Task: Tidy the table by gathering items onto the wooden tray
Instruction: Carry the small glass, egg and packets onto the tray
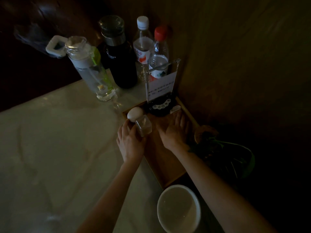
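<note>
The wooden tray point(161, 158) lies along the table's right edge in dim light. My left hand point(130, 143) grips a small clear glass jar point(143, 127) with a round pale stopper, tilted at the tray's left rim. My right hand point(175, 132) rests flat, fingers straight, on the tray's floor. At the tray's far end stand a clear acrylic sign holder point(160, 83) with a white card and a dark object with white dots point(159, 106).
Behind the tray stand a clear water bottle with green stems point(91, 69), a dark flask point(120, 54) and two plastic bottles point(152, 46). A white bowl point(179, 208) sits near the tray's front end. A wooden spoon point(200, 130) and green leaves point(227, 153) lie right of the tray.
</note>
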Available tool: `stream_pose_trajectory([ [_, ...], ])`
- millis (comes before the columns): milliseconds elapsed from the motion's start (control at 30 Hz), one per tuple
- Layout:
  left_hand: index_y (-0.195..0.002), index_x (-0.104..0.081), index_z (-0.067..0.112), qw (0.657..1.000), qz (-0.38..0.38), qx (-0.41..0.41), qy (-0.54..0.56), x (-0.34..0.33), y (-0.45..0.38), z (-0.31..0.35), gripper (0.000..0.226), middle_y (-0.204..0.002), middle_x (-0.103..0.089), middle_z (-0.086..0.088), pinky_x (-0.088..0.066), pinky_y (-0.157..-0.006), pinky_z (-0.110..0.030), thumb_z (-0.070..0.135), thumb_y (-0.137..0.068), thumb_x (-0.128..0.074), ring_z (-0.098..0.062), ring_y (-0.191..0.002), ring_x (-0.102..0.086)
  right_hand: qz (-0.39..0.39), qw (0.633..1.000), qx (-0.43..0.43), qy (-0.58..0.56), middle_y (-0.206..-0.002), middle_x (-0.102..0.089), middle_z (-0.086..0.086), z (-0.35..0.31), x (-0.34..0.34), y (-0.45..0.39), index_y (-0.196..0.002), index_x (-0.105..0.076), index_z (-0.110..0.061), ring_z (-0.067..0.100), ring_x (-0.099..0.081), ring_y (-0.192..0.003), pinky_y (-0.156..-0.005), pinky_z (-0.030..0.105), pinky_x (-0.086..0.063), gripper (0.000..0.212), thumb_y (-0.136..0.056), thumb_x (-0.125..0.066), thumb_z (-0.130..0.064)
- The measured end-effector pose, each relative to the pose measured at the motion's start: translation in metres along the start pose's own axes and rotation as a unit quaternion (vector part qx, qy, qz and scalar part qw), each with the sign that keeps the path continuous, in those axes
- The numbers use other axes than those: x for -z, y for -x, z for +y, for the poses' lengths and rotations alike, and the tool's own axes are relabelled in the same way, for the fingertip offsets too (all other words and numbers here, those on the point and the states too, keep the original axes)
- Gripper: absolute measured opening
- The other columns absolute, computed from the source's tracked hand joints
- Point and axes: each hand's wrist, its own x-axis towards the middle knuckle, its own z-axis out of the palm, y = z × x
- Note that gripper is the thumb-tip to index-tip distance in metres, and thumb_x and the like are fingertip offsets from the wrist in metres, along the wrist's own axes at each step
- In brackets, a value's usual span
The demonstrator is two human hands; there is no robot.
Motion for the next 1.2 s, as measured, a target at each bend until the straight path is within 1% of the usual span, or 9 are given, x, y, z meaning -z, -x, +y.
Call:
stream_pose_trajectory([
  [233, -0.114, -0.059, 0.010, 1.000, -0.004, -0.001, -0.004, 0.002, -0.001, -0.001, 0.046, -0.140, -0.042, -0.013, -0.031, -0.099, -0.048, 0.023, -0.072, -0.072, -0.035, -0.129, -0.033, 0.035, 0.999, -0.001, -0.025, -0.157, 0.008, 0.016, 0.000, -0.001, -0.002, -0.146, 0.005, -0.006, 0.030, 0.007, -0.145, -0.118, 0.047, 0.002, 0.079, -0.092, -0.031, -0.052],
  [467, -0.115, -0.058, 0.008, 1.000, -0.004, 0.000, -0.012, 0.006, -0.001, -0.001, 0.048, -0.142, -0.039, -0.016, -0.032, -0.099, -0.049, 0.028, -0.074, -0.071, -0.036, -0.131, -0.032, 0.024, 1.000, -0.002, -0.012, -0.157, 0.008, 0.014, 0.000, 0.001, -0.003, -0.147, 0.003, -0.006, 0.028, 0.007, -0.145, -0.117, 0.046, 0.003, 0.074, -0.094, -0.026, -0.049],
  [667, -0.122, -0.053, 0.010, 0.999, -0.024, 0.019, -0.015, 0.005, 0.003, 0.000, 0.050, -0.144, -0.035, -0.014, -0.031, -0.101, -0.048, 0.029, -0.078, -0.067, -0.034, -0.133, -0.029, 0.048, 0.998, -0.005, -0.035, -0.158, 0.002, 0.013, -0.001, 0.000, -0.003, -0.147, -0.004, -0.007, 0.029, 0.002, -0.145, -0.119, 0.047, -0.002, 0.071, -0.094, -0.029, -0.048],
  [733, -0.124, -0.051, 0.011, 0.999, -0.031, 0.021, -0.018, 0.007, 0.004, 0.000, 0.051, -0.145, -0.035, -0.014, -0.031, -0.101, -0.047, 0.029, -0.079, -0.066, -0.034, -0.132, -0.029, 0.055, 0.997, 0.003, -0.053, -0.158, 0.002, 0.012, -0.002, 0.000, -0.002, -0.147, -0.006, -0.007, 0.029, 0.002, -0.145, -0.119, 0.048, -0.003, 0.069, -0.095, -0.031, -0.045],
  [867, -0.126, -0.049, 0.013, 0.998, -0.047, 0.019, -0.026, 0.013, 0.005, 0.000, 0.052, -0.144, -0.036, -0.011, -0.033, -0.099, -0.046, 0.029, -0.079, -0.065, -0.032, -0.130, -0.032, 0.050, 0.987, 0.025, -0.152, -0.158, 0.001, 0.013, -0.007, 0.009, 0.008, -0.147, -0.008, -0.007, 0.028, 0.005, -0.145, -0.120, 0.043, -0.003, 0.063, -0.097, -0.035, -0.035],
  [933, -0.126, -0.048, 0.013, 0.998, -0.054, 0.024, -0.022, 0.020, 0.006, 0.001, 0.050, -0.141, -0.040, -0.010, -0.036, -0.097, -0.045, 0.026, -0.080, -0.062, -0.032, -0.126, -0.036, 0.055, 0.982, 0.030, -0.177, -0.157, -0.007, 0.013, -0.012, 0.015, 0.014, -0.146, -0.013, -0.006, 0.028, 0.002, -0.145, -0.118, 0.042, -0.007, 0.060, -0.097, -0.036, -0.032],
  [1000, -0.125, -0.049, 0.010, 0.998, -0.058, 0.029, -0.018, 0.028, 0.007, 0.002, 0.047, -0.135, -0.046, -0.011, -0.038, -0.093, -0.043, 0.026, -0.082, -0.060, -0.031, -0.121, -0.042, 0.071, 0.978, 0.049, -0.188, -0.152, -0.025, 0.014, -0.016, 0.022, 0.020, -0.140, -0.030, -0.004, 0.029, -0.013, -0.143, -0.115, 0.041, -0.017, 0.050, -0.097, -0.036, -0.029],
  [1100, -0.120, -0.052, 0.011, 0.998, -0.060, 0.029, -0.007, 0.047, 0.011, 0.001, 0.040, -0.126, -0.053, -0.010, -0.042, -0.085, -0.039, 0.028, -0.085, -0.057, -0.030, -0.113, -0.049, 0.100, 0.970, 0.092, -0.202, -0.127, -0.054, 0.015, -0.026, 0.033, 0.030, -0.115, -0.056, -0.004, 0.029, -0.040, -0.125, -0.104, 0.038, -0.032, 0.033, -0.097, -0.037, -0.024],
  [1200, -0.123, -0.050, 0.011, 0.998, -0.049, 0.026, 0.008, 0.073, 0.016, -0.002, 0.039, -0.125, -0.054, -0.010, -0.045, -0.080, -0.038, 0.029, -0.088, -0.053, -0.028, -0.110, -0.053, 0.129, 0.973, 0.134, -0.140, -0.103, -0.064, 0.012, -0.040, 0.046, 0.039, -0.096, -0.064, -0.007, 0.026, -0.051, -0.108, -0.094, 0.037, -0.037, 0.033, -0.096, -0.036, -0.024],
])
